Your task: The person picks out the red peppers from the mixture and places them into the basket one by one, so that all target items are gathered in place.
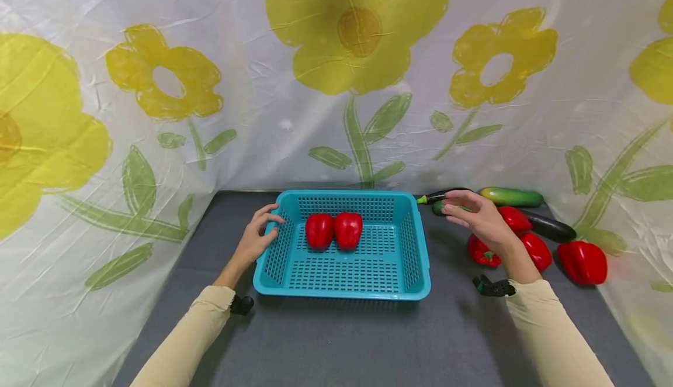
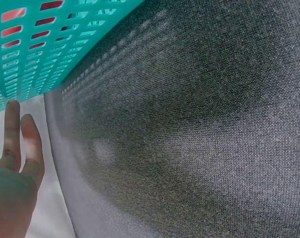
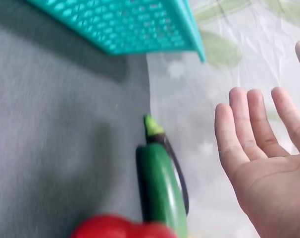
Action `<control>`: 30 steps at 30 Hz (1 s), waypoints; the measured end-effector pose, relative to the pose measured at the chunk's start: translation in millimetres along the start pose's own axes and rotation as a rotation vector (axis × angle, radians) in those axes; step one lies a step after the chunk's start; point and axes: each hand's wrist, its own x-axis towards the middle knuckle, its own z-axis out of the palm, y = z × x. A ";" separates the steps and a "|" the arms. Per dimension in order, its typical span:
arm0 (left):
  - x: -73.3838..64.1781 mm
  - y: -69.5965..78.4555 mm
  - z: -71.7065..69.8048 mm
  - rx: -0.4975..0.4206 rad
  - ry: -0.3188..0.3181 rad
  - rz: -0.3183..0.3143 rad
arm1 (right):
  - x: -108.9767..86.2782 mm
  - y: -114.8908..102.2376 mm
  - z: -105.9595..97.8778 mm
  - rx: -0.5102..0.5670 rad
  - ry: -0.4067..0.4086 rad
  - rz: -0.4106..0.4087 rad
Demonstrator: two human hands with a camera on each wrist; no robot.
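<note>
Where the turquoise perforated plastic basket (image 1: 342,294) has its left rim, the left hand (image 1: 256,236) reaches gently bent fingers over the edge, thumb set apart from them; it grips nothing that shows, and whether it touches the rim cannot be told. Inside the basket, left of its middle, two glossy red bell peppers (image 1: 319,232) sit side by side. Near the basket's back right corner lie a slim dark purple eggplant with a bright green stem (image 1: 432,197) and a smooth dark green cucumber (image 3: 162,183). To the basket's right, the right hand (image 1: 482,218) hangs raised, fingers loose and parted, grasping nothing. Also right of the basket are three clustered red peppers (image 1: 536,251), a green cucumber with a yellowish end (image 1: 512,197), a long blackish eggplant (image 1: 551,227) and, farthest out, a single red pepper (image 1: 582,263).
</note>
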 end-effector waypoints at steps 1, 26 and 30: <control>0.0 -0.3 0.0 0.000 0.001 -0.001 | -2.2 1.3 -3.8 -0.006 -0.001 0.003; -0.5 7.5 0.3 -0.003 0.002 0.002 | -54.4 24.2 -74.1 -0.376 0.073 0.071; -0.3 10.0 0.8 0.003 0.002 0.003 | -57.4 29.1 -71.7 -0.404 0.068 0.086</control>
